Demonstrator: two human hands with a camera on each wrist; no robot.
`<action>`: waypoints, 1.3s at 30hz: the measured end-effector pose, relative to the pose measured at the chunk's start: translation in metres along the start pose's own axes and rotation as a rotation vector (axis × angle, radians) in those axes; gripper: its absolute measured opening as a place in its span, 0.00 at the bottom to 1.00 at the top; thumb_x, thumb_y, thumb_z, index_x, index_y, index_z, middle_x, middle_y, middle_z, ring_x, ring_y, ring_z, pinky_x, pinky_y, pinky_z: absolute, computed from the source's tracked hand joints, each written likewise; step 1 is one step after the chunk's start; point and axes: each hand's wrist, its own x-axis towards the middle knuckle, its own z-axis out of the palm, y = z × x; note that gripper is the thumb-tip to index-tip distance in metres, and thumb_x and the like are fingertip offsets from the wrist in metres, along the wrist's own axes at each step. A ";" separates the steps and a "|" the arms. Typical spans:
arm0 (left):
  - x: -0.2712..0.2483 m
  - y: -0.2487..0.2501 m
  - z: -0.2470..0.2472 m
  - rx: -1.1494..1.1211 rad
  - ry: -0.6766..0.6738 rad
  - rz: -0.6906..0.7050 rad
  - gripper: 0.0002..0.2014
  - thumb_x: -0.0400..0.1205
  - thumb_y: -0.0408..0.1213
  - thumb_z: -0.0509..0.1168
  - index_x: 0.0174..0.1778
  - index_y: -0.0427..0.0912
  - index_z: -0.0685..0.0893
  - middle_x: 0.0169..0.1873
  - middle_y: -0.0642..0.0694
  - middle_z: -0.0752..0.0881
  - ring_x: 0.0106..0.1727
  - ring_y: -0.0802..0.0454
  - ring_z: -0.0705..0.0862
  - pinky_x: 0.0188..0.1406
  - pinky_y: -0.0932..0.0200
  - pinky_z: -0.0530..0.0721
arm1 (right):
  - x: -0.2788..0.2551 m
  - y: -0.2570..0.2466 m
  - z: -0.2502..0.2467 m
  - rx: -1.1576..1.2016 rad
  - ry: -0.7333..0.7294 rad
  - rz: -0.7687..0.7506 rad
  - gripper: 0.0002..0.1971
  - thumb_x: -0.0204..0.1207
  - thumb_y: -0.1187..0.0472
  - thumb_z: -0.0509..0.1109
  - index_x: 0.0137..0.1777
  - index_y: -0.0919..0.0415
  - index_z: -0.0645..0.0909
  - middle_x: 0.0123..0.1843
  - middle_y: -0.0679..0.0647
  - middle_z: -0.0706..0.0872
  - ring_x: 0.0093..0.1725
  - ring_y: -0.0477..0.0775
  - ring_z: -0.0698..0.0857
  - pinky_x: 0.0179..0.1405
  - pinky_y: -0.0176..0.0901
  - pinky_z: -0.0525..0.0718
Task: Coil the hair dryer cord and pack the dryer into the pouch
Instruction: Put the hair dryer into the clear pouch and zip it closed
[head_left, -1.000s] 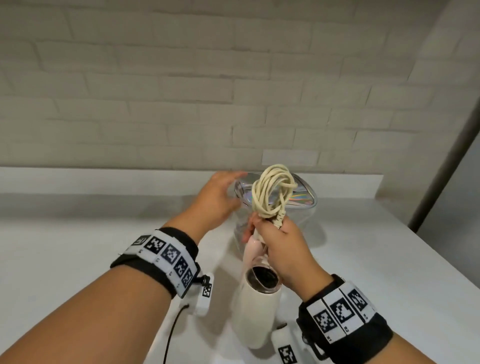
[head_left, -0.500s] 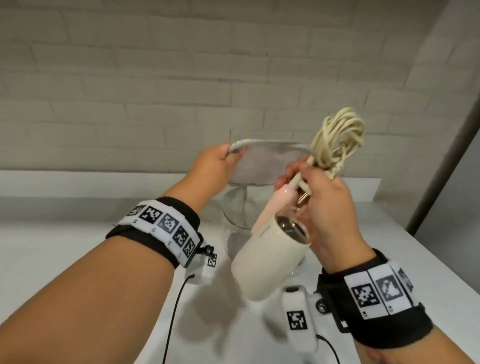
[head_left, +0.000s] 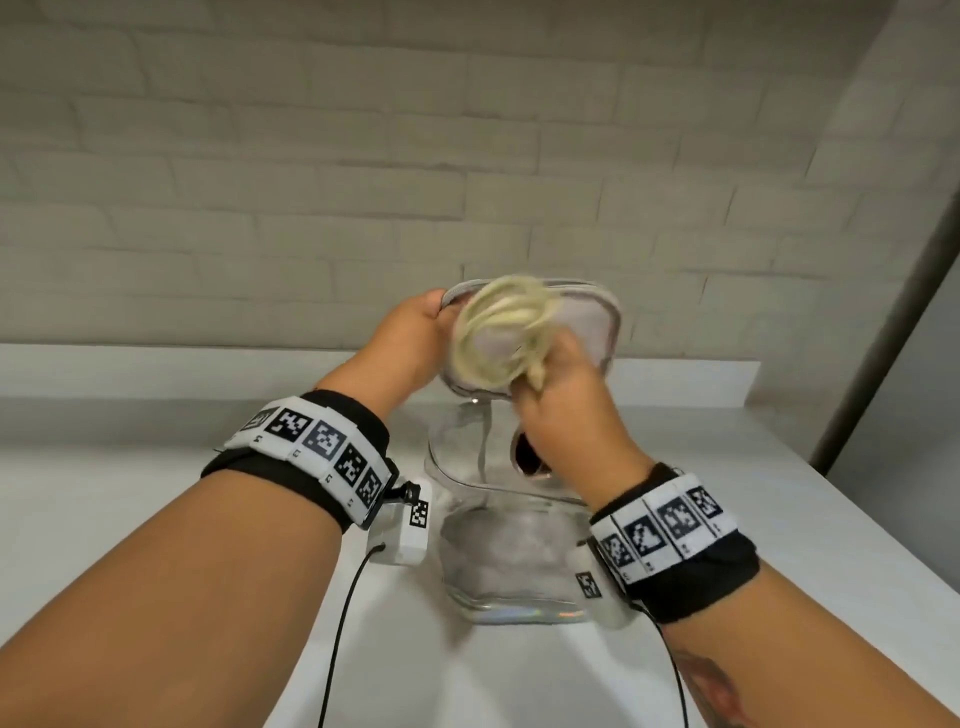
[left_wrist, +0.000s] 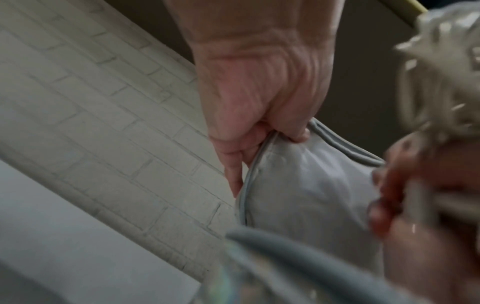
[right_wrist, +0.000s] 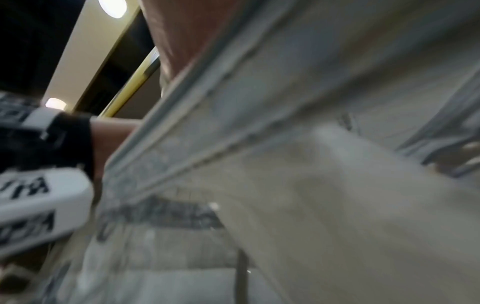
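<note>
Soft, even light. The cord (head_left: 501, 330) is smeared with blur. Both wrist pictures are blurry; brick lines bend at edges.

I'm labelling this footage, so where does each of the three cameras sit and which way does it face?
Head: worn on the head, faces forward and down at the pouch on the counter; both forearms, left hand and right hand with the cord show.
Left wrist: looks along the left hand, which pinches the pouch lid.
Right wrist: blurred, close against the pouch; the left wristband shows.
Head and left wrist share the lid grip.
</note>
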 end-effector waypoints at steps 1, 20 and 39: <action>0.001 0.000 -0.001 -0.036 -0.008 -0.011 0.08 0.84 0.44 0.61 0.43 0.48 0.82 0.37 0.47 0.84 0.39 0.49 0.81 0.50 0.46 0.81 | -0.003 0.006 0.005 -0.161 -0.130 -0.061 0.08 0.74 0.66 0.66 0.47 0.51 0.75 0.43 0.46 0.76 0.43 0.51 0.78 0.38 0.33 0.74; -0.030 -0.024 0.007 0.197 -0.160 0.244 0.10 0.86 0.45 0.58 0.49 0.53 0.86 0.42 0.51 0.88 0.44 0.55 0.84 0.47 0.59 0.80 | 0.006 0.033 0.034 -1.044 -1.184 0.236 0.34 0.83 0.51 0.57 0.83 0.54 0.46 0.83 0.62 0.60 0.81 0.65 0.61 0.77 0.61 0.61; -0.022 -0.038 0.013 0.376 -0.180 0.050 0.19 0.78 0.48 0.69 0.65 0.50 0.83 0.65 0.43 0.84 0.67 0.49 0.81 0.61 0.59 0.77 | 0.007 0.105 -0.037 0.227 -0.227 0.685 0.15 0.81 0.64 0.60 0.64 0.57 0.82 0.58 0.56 0.87 0.47 0.52 0.84 0.40 0.38 0.81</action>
